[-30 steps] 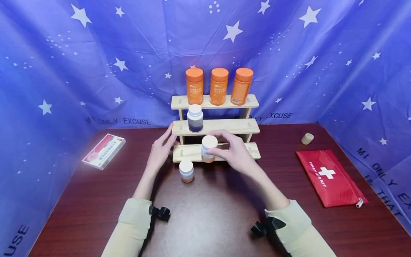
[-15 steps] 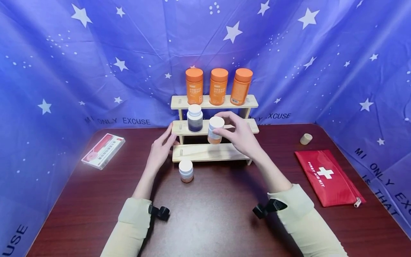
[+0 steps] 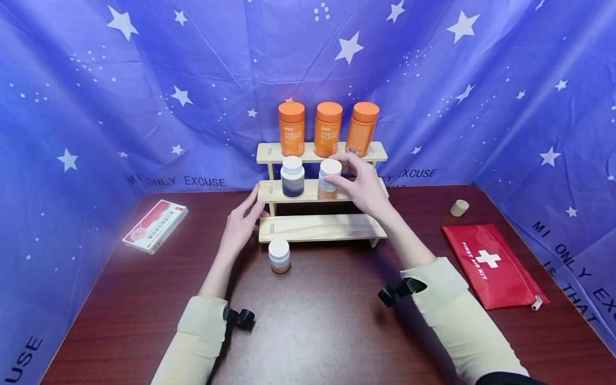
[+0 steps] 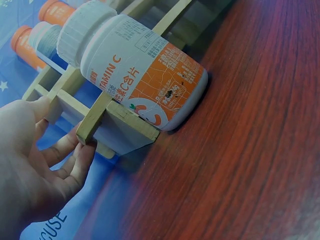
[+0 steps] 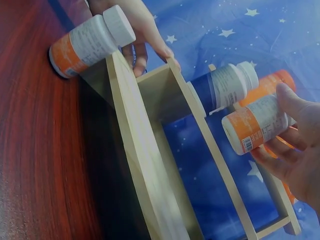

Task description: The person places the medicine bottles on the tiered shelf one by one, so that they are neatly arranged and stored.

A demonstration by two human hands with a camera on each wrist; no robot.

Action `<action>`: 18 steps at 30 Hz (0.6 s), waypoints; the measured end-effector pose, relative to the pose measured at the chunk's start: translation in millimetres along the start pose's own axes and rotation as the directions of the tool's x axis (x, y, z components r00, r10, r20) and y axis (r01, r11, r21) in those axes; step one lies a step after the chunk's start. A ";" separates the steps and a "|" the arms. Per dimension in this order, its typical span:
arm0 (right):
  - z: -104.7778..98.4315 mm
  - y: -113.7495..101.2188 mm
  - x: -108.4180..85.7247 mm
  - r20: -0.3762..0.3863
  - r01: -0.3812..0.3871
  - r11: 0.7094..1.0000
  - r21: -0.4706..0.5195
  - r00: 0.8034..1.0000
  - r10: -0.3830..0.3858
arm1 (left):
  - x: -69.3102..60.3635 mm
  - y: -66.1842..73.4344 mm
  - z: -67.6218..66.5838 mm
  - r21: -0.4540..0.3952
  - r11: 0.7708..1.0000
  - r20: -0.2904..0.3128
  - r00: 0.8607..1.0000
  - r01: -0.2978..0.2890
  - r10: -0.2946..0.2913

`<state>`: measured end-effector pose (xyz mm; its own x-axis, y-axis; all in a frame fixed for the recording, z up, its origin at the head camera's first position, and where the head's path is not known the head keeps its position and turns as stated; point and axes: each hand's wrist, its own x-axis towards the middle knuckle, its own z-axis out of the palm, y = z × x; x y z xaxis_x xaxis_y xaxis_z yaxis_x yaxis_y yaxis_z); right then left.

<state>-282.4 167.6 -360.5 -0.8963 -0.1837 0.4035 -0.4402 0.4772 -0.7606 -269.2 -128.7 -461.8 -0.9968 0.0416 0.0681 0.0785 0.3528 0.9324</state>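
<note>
My right hand (image 3: 363, 184) pinches a white-capped vitamin C bottle (image 5: 254, 125) with an orange lower label between thumb and fingers. It is at the middle step of the three-step wooden rack (image 3: 308, 229); whether its base touches the wood, I cannot tell. To its left stands a white bottle with a dark blue label (image 3: 292, 182). At the rack's left end, my left hand (image 3: 241, 223) grips the wood, fingers curled at the lower step and thumb higher up. A second vitamin C bottle (image 4: 145, 70) stands upright on the table before the lower step.
Orange bottles (image 3: 328, 131) line the top step. A red first aid kit pouch (image 3: 491, 267) and a small wooden cylinder (image 3: 459, 208) lie on the right of the table. On the left lies a red-and-white medicine box (image 3: 155, 226). A blue starry curtain (image 3: 216, 107) hangs behind.
My right hand has raised the vitamin C bottle from the lower step and carried it back and slightly right to the middle step. The left hand stays at the rack's end.
</note>
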 end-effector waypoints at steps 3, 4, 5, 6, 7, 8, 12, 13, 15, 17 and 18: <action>0.9 4.1 4.2 -0.010 -0.008 1.000 0.009 1.000 0.008 | -0.4 0.9 -0.3 0.003 1.000 -0.005 1.000 0.003 -0.003; 1.2 5.3 5.3 -0.015 -0.011 1.000 0.013 1.000 0.011 | -0.6 1.4 -0.5 0.004 1.000 -0.005 1.000 0.002 -0.002; 1.6 6.5 6.5 -0.019 -0.013 1.000 0.016 1.000 0.013 | -0.7 1.6 -0.6 0.002 1.000 -0.006 1.000 0.003 -0.003; 2.0 7.7 7.5 -0.025 -0.013 1.000 0.017 1.000 0.013 | -1.0 1.9 -0.7 -0.002 1.000 -0.006 1.000 0.003 -0.003; 2.5 8.8 8.5 -0.030 -0.013 1.000 0.021 0.999 0.014 | -1.2 2.0 -0.8 -0.002 1.000 -0.007 1.000 0.001 -0.001; 3.2 9.9 9.3 -0.035 -0.014 1.000 0.020 0.999 0.015 | -1.2 1.9 -0.8 -0.006 1.000 -0.007 1.000 0.003 -0.003; 6.6 13.6 12.5 -0.039 -0.021 0.999 0.039 0.999 0.022 | -1.7 1.8 -0.9 -0.008 1.000 -0.006 1.000 0.003 -0.003; 7.5 14.2 13.3 -0.036 -0.023 0.998 0.050 0.999 0.025 | -1.8 1.8 -0.8 -0.005 1.000 -0.006 1.000 0.005 -0.005; 9.0 14.8 14.4 -0.029 -0.025 0.997 0.067 0.999 0.027 | -1.9 2.1 -0.6 -0.006 1.000 -0.009 1.000 0.005 -0.005; 10.3 15.3 15.4 -0.024 -0.028 0.997 0.071 0.999 0.030 | -2.1 2.6 -0.5 0.004 1.000 -0.011 1.000 -0.001 0.001; 10.7 15.3 15.6 -0.023 -0.030 0.997 0.071 0.999 0.031 | -2.1 2.8 -0.3 0.007 1.000 -0.013 1.000 -0.003 0.003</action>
<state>-303.6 162.8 -371.3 -0.9083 -0.1491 0.3909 -0.4161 0.4201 -0.8065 -266.9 -128.1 -459.2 -0.9967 0.0309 0.0757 0.0817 0.3588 0.9298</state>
